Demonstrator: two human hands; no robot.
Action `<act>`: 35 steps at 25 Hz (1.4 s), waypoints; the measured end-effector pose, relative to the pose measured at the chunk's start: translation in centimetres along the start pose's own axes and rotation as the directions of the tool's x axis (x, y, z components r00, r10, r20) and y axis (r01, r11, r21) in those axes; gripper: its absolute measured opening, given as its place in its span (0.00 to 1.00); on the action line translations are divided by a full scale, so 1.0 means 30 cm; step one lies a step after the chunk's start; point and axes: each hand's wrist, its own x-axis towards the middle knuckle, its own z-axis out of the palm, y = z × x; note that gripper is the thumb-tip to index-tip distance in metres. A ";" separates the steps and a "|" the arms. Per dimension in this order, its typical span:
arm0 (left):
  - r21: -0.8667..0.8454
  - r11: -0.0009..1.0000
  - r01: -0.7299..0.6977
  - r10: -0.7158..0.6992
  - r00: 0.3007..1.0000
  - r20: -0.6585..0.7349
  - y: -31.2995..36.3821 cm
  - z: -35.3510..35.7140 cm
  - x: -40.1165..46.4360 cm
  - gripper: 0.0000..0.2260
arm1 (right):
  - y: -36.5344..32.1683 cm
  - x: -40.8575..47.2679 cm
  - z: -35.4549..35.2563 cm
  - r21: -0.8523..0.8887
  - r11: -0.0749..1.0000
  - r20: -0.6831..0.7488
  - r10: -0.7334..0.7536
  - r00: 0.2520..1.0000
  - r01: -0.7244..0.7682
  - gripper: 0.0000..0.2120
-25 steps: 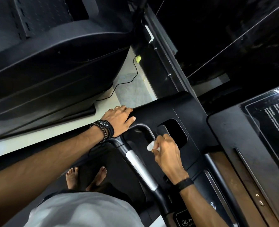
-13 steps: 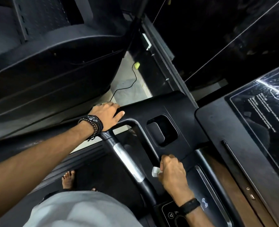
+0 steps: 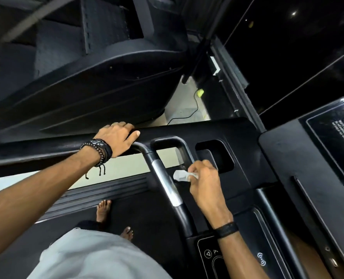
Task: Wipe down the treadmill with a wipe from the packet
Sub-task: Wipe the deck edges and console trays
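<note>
Now bunched small and white, wipe pinched in right hand, sticking out leftward from curled fingers, long axis roughly level across the view, free end almost touching handlebar. Right hand knuckles-up over black treadmill console, just below and left of rectangular cup recess, forearm running down and right to a black wristband. Left hand laid flat, fingers relaxed and spread over the console's upper left edge, thumb pointing right, gripping nothing; beaded bracelets at the wrist, arm stretched in from lower left. Further down, touch panel with arrow icon. Beyond that, bare feet on dark belt, grey shirt at bottom. Up top, black machine housing, yellow-green plug with thin cable on pale floor.
</note>
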 end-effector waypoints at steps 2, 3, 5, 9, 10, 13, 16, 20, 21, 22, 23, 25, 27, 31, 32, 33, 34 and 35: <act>0.058 0.998 -0.018 0.017 1.000 0.022 0.003 0.004 -0.024 0.25 | -0.011 0.004 0.018 0.108 0.994 -0.017 -0.020 1.000 0.022 0.11; 0.081 0.996 -0.023 0.021 0.999 0.029 0.007 0.008 -0.031 0.25 | -0.024 -0.002 0.015 0.166 0.986 -0.028 -0.016 0.999 0.020 0.10; 0.104 0.994 -0.021 0.017 0.999 0.035 0.008 0.007 -0.032 0.26 | -0.049 -0.032 -0.008 0.279 0.960 -0.059 -0.013 0.998 0.029 0.08; 0.121 0.992 -0.033 0.027 0.999 0.044 -0.007 0.013 -0.018 0.26 | -0.065 -0.132 -0.074 0.322 0.947 0.001 -0.009 1.000 0.008 0.08; 0.121 0.992 -0.039 0.033 0.998 0.047 -0.006 0.015 -0.016 0.27 | -0.055 -0.166 -0.082 0.291 0.957 0.043 0.002 0.999 -0.014 0.09; 0.111 0.993 -0.045 0.040 0.998 0.039 -0.003 0.017 -0.022 0.26 | -0.015 -0.267 -0.065 0.156 0.985 0.114 0.058 0.992 -0.076 0.13; 0.097 0.993 -0.069 0.063 0.996 0.059 -0.006 0.011 -0.033 0.26 | -0.035 -0.322 0.006 0.089 0.990 -0.004 0.110 0.994 -0.109 0.15; 0.133 0.984 -0.122 0.110 0.989 0.094 -0.019 -0.005 -0.031 0.27 | -0.163 -0.270 0.080 0.088 0.968 -0.139 0.244 0.960 -0.233 0.15; 0.143 0.981 -0.133 0.118 0.987 0.108 -0.021 -0.007 -0.027 0.27 | -0.191 -0.238 0.100 0.079 0.963 -0.150 0.266 0.952 -0.257 0.15; 0.155 0.977 -0.145 0.128 0.985 0.115 -0.021 -0.002 -0.027 0.27 | -0.219 -0.207 0.120 0.070 0.959 -0.156 0.282 0.947 -0.274 0.15; 0.164 0.974 -0.154 0.136 0.984 0.116 -0.021 0.004 -0.026 0.27 | -0.249 -0.174 0.137 0.059 0.956 -0.155 0.292 0.944 -0.286 0.14; 0.169 0.972 -0.162 0.143 0.982 0.121 -0.026 0.001 -0.024 0.27 | -0.320 -0.106 0.170 0.035 0.952 -0.146 0.307 0.941 -0.305 0.14; 0.176 0.970 -0.170 0.150 0.981 0.123 -0.027 -0.005 -0.023 0.27 | -0.390 -0.030 0.201 -0.002 0.951 -0.150 0.307 0.940 -0.311 0.15; 0.170 0.966 -0.192 0.171 0.976 0.132 -0.022 -0.009 -0.026 0.27 | -0.474 0.075 0.240 -0.115 0.942 -0.146 0.297 0.944 -0.315 0.23; 0.163 0.966 -0.202 0.181 0.974 0.133 -0.025 -0.010 -0.026 0.27 | -0.485 0.078 0.246 -0.115 0.941 -0.157 0.298 0.941 -0.318 0.26; 0.157 0.965 -0.211 0.191 0.972 0.134 -0.027 -0.011 -0.025 0.27 | -0.491 0.072 0.253 -0.104 0.942 -0.171 0.300 0.939 -0.319 0.29; 0.152 0.964 -0.219 0.200 0.971 0.134 -0.031 -0.011 -0.025 0.28 | -0.494 0.056 0.262 -0.089 0.943 -0.190 0.301 0.935 -0.321 0.31; 0.145 0.963 -0.227 0.208 0.969 0.136 -0.033 -0.011 -0.024 0.28 | -0.488 0.033 0.277 -0.090 0.942 -0.218 0.299 0.929 -0.324 0.31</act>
